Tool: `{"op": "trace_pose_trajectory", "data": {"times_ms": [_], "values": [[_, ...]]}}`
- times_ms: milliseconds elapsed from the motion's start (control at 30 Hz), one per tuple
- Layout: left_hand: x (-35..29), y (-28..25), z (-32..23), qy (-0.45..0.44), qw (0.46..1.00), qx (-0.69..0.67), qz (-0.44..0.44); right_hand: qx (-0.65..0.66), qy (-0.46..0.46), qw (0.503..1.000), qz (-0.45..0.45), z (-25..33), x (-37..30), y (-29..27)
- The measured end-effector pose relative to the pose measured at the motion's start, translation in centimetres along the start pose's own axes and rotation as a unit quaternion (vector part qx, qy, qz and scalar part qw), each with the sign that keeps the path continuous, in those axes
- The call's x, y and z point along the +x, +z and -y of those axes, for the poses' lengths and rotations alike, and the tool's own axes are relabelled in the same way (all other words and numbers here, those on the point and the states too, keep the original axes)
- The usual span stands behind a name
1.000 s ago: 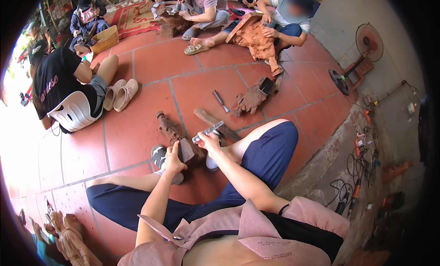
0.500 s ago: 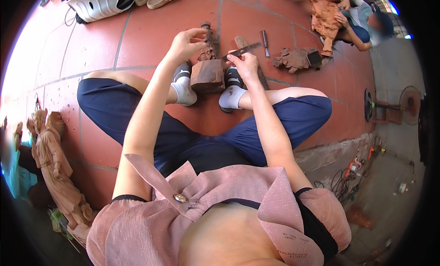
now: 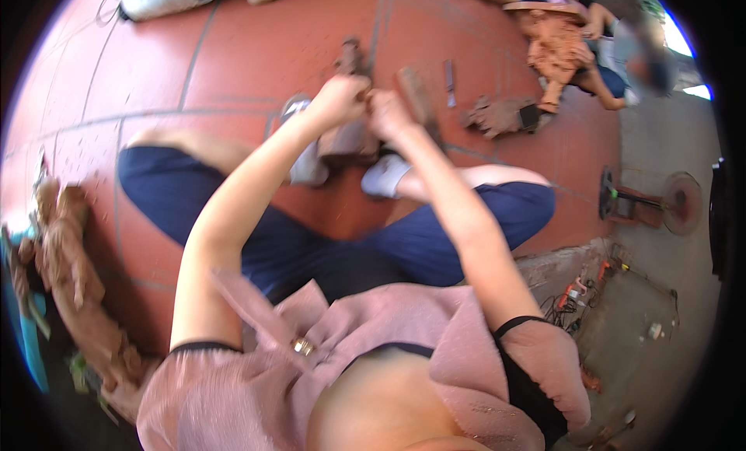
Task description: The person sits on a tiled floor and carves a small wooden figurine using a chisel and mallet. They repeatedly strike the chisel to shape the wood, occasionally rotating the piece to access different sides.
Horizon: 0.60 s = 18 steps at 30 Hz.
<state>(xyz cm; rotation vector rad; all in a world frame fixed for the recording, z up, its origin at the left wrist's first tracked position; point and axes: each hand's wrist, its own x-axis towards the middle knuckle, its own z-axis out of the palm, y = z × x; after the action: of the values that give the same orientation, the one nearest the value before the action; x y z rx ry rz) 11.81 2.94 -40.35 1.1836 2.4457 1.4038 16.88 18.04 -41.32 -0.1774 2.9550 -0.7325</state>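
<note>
Left hand (image 3: 340, 101), in the head view, curls over a wooden carving (image 3: 348, 145), just beside the similarly curled right hand (image 3: 388, 115); blur hides whether either grips anything. The carving's narrow top shows beyond the left hand, its base nearer. Right of the right hand lie a wooden bar (image 3: 420, 99) and, farther, a chisel (image 3: 450, 84).

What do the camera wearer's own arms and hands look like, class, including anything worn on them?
The left hand and right hand show no gloves, and no watch is visible. The left sleeve and right sleeve are short and dusty pink, edged in black. Blur hides finer details, such as rings.
</note>
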Motion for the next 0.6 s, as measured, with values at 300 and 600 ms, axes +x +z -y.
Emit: {"op": "trace_pose_trajectory", "data": {"times_ms": [300,600], "values": [[-2.3,-0.8,-4.4,-0.043,0.989,-0.140,-0.030,0.016,-0.055,0.998,-0.033,0.7,-2.3,-0.8],[-4.4,-0.5,-5.4,0.001,0.999,-0.043,-0.022,0.065,-0.105,0.991,-0.059,2.0,-3.0,-0.5]]}}
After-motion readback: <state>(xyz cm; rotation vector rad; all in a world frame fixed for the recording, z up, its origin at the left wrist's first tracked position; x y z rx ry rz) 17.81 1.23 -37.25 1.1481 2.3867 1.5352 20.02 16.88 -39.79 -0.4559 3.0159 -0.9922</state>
